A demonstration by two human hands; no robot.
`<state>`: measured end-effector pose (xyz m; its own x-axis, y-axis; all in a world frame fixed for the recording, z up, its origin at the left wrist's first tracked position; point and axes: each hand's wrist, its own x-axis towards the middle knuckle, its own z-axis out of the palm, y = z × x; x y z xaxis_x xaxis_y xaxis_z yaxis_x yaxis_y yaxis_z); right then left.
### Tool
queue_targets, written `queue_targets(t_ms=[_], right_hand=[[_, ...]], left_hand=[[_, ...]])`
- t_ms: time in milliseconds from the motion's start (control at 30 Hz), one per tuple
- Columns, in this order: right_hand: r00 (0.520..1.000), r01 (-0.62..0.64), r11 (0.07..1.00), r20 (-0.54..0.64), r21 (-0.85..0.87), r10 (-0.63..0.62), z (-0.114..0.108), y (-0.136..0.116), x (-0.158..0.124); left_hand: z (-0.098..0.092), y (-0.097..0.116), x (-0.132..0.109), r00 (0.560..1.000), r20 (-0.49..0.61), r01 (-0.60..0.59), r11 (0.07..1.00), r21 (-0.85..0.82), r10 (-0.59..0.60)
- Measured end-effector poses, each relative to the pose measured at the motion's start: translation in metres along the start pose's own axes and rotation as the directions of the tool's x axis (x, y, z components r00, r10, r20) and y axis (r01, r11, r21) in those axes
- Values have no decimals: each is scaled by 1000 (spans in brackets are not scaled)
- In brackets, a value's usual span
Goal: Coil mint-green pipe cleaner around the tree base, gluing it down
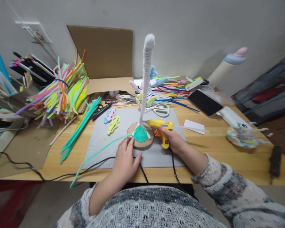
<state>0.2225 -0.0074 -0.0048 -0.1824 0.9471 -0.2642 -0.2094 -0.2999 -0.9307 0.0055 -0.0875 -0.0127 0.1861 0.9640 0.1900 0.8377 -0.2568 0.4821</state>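
My right hand (174,139) is wrapped round the handle of a yellow hot glue gun (165,134). The gun's nozzle points left, at the edge of a coiled green pipe cleaner patch (140,134). This patch lies on a round wood slice (142,146), at the foot of an upright stem wound in white (146,66). My left hand (125,156) rests by the slice's left edge, its fingertips at the green pipe cleaner strand (104,148) trailing from the coil. Its thumb is spread away from the fingers; whether the fingertips press the strand I cannot tell.
A grey mat (97,139) lies under the work, with pastel pieces (113,125) on it. Scissors (161,110) and loose pipe cleaners are behind. Green pipe cleaners (80,129) lie left; a phone (205,102) leans at right. The black cord (174,167) crosses the table's front edge.
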Motion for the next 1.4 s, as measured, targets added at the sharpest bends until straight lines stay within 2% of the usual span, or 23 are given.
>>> queue_targets(t_ms=[267,567,700,1067,1233,1400], right_hand=[[999,-29,999,19,33,29,4,-1,-5],[999,-17,999,27,-51,18,0,2,-4],[1000,-2,999,18,-53,3,0,2,-4],[1000,-7,999,2,-36,7,2,1,-4],[1000,5,997,-8,-81,-6,0,5,-2],[1000,6,999,28,-41,-4,0,5,-3]], left_hand=[[-1,-3,1,999,-44,23,999,-44,-25],[1,-4,5,999,-39,13,1000,19,-12],[2,-2,6,1000,-16,8,995,101,-6],[0,-2,3,989,-80,-98,963,249,121],[1,-1,2,994,-67,-73,975,212,88],[0,-2,2,1000,-9,-18,994,105,19]])
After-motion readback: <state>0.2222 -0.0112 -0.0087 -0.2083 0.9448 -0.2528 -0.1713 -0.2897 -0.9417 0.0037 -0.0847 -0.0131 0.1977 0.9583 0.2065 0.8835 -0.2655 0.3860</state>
